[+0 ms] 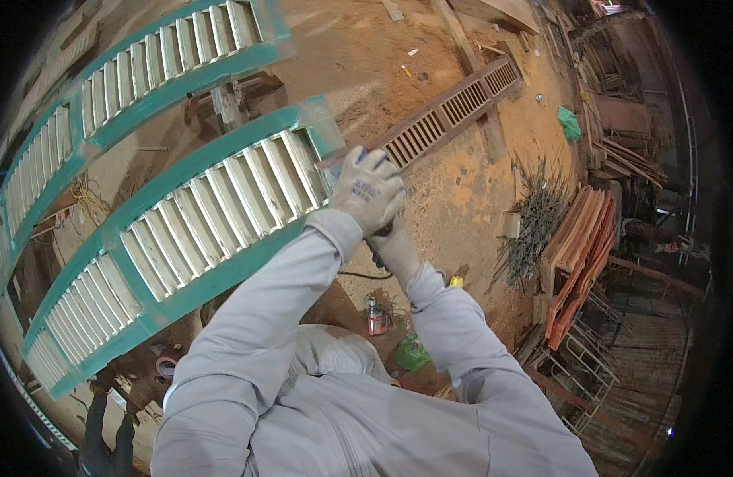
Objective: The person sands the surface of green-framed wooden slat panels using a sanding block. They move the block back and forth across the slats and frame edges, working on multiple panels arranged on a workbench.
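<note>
Both my hands wear pale work gloves and meet at the right end of a green-framed shutter panel [223, 153] with white slats. My left hand [366, 191] is curled over the front of a dark handheld tool [382, 230], mostly hidden under the gloves. Below it, my right hand [396, 248] wraps the tool's rear part. A dark cord [365, 276] runs left from beneath the right hand. The tool's kind, and whether it touches the panel's edge, cannot be made out. Just beyond my left hand, a brown slatted frame [443, 119] stretches away to the upper right.
Another green shutter panel [155, 99] lies farther left. By my legs stand a small red container [377, 319] and a green plastic bag [412, 354]. To the right are a heap of thin sticks [535, 211], stacked reddish boards [577, 254] and a metal rack [593, 362].
</note>
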